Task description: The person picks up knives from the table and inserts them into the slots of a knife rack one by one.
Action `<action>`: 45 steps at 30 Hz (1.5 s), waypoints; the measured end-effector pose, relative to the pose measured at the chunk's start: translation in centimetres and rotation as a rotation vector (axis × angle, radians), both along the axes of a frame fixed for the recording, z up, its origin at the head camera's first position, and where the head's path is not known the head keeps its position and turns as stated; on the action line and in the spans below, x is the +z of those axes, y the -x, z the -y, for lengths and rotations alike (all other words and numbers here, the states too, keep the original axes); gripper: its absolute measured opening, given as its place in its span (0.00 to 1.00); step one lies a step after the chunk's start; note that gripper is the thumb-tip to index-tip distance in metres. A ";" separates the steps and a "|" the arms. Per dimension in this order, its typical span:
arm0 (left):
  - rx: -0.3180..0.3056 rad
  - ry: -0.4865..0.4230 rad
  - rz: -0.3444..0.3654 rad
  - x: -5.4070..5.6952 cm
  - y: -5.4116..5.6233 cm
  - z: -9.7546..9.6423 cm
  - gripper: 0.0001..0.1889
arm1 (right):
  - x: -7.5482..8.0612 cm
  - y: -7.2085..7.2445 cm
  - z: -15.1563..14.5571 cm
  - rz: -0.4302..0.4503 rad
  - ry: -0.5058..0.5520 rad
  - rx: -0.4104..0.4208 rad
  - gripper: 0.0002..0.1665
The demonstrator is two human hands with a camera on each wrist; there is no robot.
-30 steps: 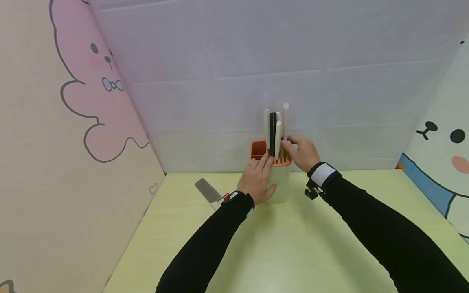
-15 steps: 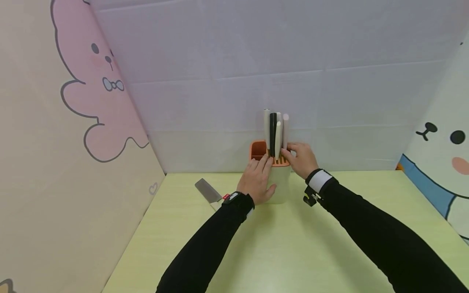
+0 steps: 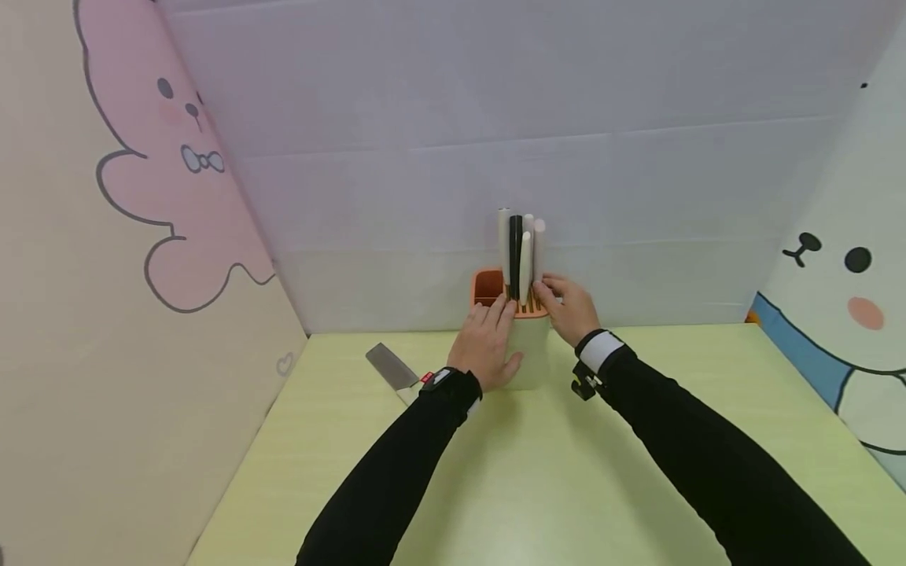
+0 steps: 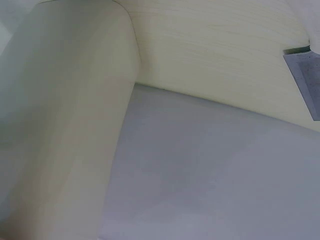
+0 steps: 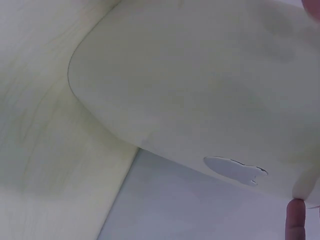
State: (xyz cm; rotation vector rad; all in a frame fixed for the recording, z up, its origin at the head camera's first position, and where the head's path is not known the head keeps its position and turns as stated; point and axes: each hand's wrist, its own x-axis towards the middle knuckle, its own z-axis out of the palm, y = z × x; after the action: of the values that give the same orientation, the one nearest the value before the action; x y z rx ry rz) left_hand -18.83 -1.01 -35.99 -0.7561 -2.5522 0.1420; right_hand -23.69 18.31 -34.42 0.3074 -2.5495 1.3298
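A pale green knife holder (image 3: 529, 354) with an orange slotted top stands upright at the back of the table in the head view. Straight fingers of my left hand (image 3: 483, 346) rest against its left front and rim, thumb spread on the front wall. My right hand (image 3: 569, 308) pinches a pink-handled knife (image 3: 539, 250) low on its handle, at the holder's right side; its blade is hidden in the slots. White-handled knives (image 3: 504, 248) and a black-handled knife (image 3: 515, 255) stand beside it. In the right wrist view, one fingertip (image 5: 296, 212) meets the holder's wall (image 5: 165, 90).
A cleaver (image 3: 392, 366) with a broad grey blade and pale handle lies on the table (image 3: 495, 487), left of the holder, partly behind the left wrist. An orange compartment (image 3: 488, 284) opens at the holder's left. A pale cloth wall (image 3: 396, 196) rises close behind.
The pink-handled knife has sunk lower into the holder, and my right hand has come down with it. My left hand stays on the holder. The head view has shifted slightly.
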 end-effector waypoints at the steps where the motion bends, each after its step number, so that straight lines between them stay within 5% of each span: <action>1: 0.004 0.002 0.000 0.0 0.0 0.1 0.46 | -0.1 0.0 0.1 -0.001 0.008 -0.003 0.29; 27: 0.033 -0.010 0.016 0.0 0.4 0.1 0.46 | -0.2 0.1 0.8 0.037 0.143 -0.024 0.30; 35: -0.011 -0.047 0.003 -0.8 0.3 0.0 0.45 | -0.8 -0.3 0.3 0.075 0.155 -0.031 0.30; 45: 0.000 -0.053 0.019 -0.3 0.3 0.3 0.44 | -0.6 -0.1 0.9 0.080 0.212 -0.029 0.31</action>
State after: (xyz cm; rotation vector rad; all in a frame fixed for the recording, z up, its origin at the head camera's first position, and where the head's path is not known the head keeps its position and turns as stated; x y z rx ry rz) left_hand -19.14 -1.33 -36.29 -0.7410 -2.5632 0.0668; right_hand -23.54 17.43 -35.06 0.1789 -2.4364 1.6145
